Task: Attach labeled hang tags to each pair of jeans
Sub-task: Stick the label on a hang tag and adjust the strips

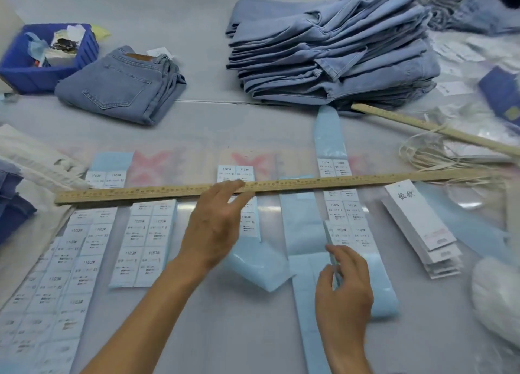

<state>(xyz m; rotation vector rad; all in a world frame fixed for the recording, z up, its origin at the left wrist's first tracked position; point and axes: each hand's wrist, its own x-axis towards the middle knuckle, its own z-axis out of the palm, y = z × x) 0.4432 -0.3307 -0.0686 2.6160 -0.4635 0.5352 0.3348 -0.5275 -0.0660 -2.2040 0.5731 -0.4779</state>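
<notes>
Left hand (213,227) laid flat, fingers straight, on ruler (309,183); label strip (332,250) pinched by right hand (344,283) near worktop's (213,120) front edge.

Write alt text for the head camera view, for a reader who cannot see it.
A person's left hand rests on a long wooden ruler laid across label sheets, while the right hand pinches a label strip. Stacked jeans lie behind.

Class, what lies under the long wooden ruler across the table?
Strips of label stickers pass beneath the ruler; the left hand rests on it. Labels directly underneath are hidden.
</notes>
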